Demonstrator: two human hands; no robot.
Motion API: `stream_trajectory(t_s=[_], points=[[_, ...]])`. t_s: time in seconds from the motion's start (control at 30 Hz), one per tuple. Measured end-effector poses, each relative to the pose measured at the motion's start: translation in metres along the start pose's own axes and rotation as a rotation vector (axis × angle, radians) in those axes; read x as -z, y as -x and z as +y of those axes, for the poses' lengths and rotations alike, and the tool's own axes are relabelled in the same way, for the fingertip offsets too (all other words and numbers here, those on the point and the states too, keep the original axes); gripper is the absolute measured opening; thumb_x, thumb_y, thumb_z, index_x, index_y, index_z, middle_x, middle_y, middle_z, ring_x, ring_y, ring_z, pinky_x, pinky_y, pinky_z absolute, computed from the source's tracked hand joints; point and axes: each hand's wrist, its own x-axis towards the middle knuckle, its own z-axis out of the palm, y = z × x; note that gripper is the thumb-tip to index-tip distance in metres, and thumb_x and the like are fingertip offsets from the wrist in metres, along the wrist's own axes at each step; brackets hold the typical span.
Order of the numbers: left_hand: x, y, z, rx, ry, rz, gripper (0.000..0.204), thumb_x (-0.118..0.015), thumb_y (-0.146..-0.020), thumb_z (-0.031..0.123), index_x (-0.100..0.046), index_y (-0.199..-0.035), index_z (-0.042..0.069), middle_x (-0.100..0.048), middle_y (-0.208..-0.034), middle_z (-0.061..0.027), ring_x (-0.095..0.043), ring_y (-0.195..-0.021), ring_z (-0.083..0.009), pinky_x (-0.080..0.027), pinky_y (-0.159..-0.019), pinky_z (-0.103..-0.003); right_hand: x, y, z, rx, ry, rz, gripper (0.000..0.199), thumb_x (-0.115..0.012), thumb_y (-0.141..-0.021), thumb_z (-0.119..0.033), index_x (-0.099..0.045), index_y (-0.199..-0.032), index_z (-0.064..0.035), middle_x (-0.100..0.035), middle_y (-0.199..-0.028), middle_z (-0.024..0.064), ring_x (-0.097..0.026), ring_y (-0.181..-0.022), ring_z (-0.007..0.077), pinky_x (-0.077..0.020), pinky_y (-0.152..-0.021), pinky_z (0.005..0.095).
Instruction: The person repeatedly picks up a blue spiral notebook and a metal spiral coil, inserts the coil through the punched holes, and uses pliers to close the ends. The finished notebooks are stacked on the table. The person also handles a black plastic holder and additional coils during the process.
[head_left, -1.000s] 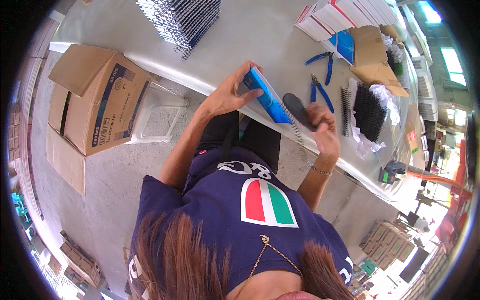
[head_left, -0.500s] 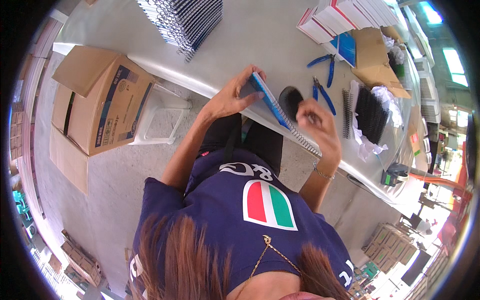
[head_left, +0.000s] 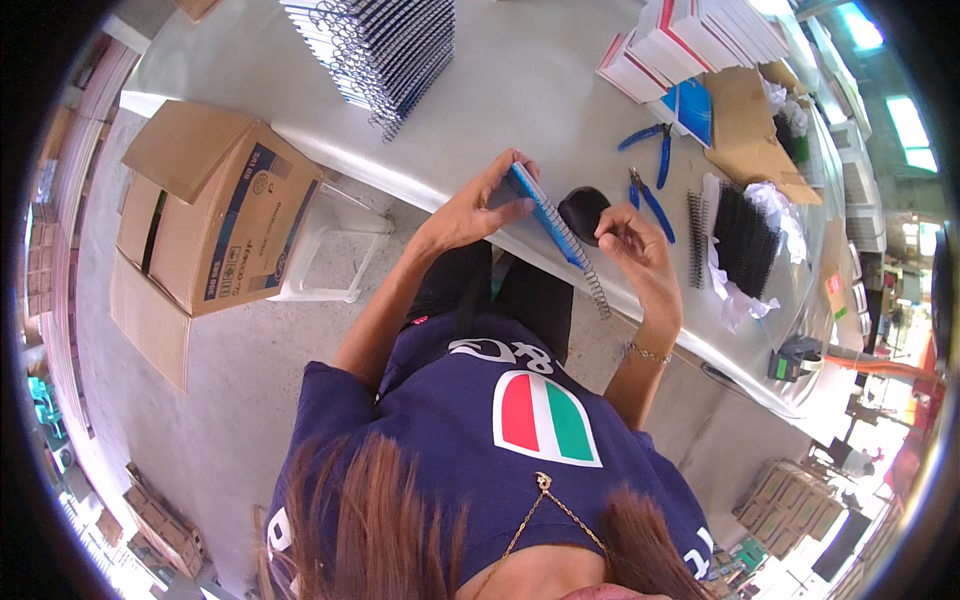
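My left hand (head_left: 480, 210) is closed around a blue-covered notebook (head_left: 545, 222), thumb on its near face, and holds it tilted over the table's front edge. A metal-looking spiral coil (head_left: 592, 280) runs along the notebook's right edge, and its loose tail sticks out past the lower corner. Just right of the notebook is a round black disc-like piece (head_left: 583, 213); how it is supported cannot be seen. My right hand (head_left: 637, 250) is beside that disc with fingers curled and tips together near its edge. Whether anything small is between them is hidden.
Two blue-handled cutting pliers (head_left: 652, 205) lie on the grey table (head_left: 500, 80). To the right are black coils (head_left: 745, 240) on white paper. A stack of spiral-bound notebooks (head_left: 385, 60), books (head_left: 690, 40) and an open carton (head_left: 755, 130) stand farther back. A large carton (head_left: 215, 225) rests on a white stool (head_left: 335, 245).
The coil's loose tail looks shorter and hangs more steeply below the notebook. My right hand's fingers, blurred before, are now sharper beside the black disc. The whole view has shifted slightly.
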Motion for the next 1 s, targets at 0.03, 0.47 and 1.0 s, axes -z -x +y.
stream_trajectory(t_s=[0.03, 0.47, 1.0], points=[[0.0, 0.0, -0.002, 0.005, 0.001, -0.003, 0.032, -0.066, -0.089, 0.014, -0.049, -0.115, 0.008, -0.053, -0.104, -0.0041, -0.05, -0.106, -0.0171, -0.037, -0.098, -0.033, 0.0, 0.001, 0.0, 0.048, -0.063, -0.012, 0.025, -0.078, -0.085, -0.022, -0.064, -0.091, -0.0015, -0.055, -0.092, 0.0019, -0.049, -0.085, 0.0089, -0.0362, -0.074, 0.024], [-0.001, 0.007, -0.004, 0.05, -0.018, -0.035, 0.038, -0.066, -0.09, 0.011, -0.048, -0.124, 0.01, -0.05, -0.114, -0.0016, -0.046, -0.116, -0.0132, -0.035, -0.102, -0.03, -0.003, -0.004, -0.008, 0.078, -0.046, -0.09, 0.029, -0.078, -0.086, -0.027, -0.063, -0.093, -0.0029, -0.054, -0.092, 0.0012, -0.048, -0.081, 0.0082, -0.0364, -0.073, 0.0229], [0.002, 0.002, 0.007, 0.056, -0.041, -0.074, 0.057, -0.061, -0.086, 0.003, -0.044, -0.139, 0.012, -0.047, -0.124, -0.0056, -0.042, -0.124, -0.0193, -0.031, -0.109, -0.034, -0.004, -0.03, -0.029, -0.057, 0.024, -0.151, 0.017, -0.074, -0.088, -0.019, -0.064, -0.095, -0.0066, -0.058, -0.087, -0.0048, -0.051, -0.086, 0.0051, -0.0403, -0.08, 0.0227]])
